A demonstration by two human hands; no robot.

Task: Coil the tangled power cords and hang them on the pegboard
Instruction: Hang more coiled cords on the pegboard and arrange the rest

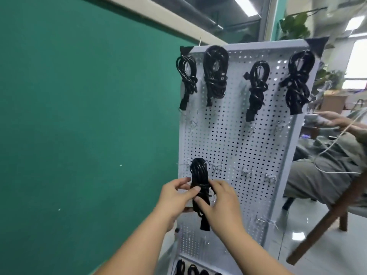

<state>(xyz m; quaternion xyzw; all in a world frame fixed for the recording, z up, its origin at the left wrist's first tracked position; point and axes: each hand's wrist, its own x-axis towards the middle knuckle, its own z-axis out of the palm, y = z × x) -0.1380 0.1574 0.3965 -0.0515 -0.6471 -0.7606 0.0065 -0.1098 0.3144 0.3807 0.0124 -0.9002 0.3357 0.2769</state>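
Note:
A white pegboard [228,139] stands upright ahead of me. Several coiled black power cords hang along its top row, the leftmost cord [187,78] near the edge and the rightmost cord [297,82] at the far side. Lower left on the board, a coiled black cord [199,171] has its loop up at a wire hook. My left hand [174,199] pinches its wrapped middle from the left. My right hand [218,203] grips it from the right, fingers across its lower part. The cord's plug [204,225] dangles below my hands.
A green wall [79,126] fills the left. Bare wire hooks [246,172] stick out of the middle and lower board. More black cords [188,269] lie below the board. A seated person's legs [327,165] and a wooden chair [321,229] are at the right.

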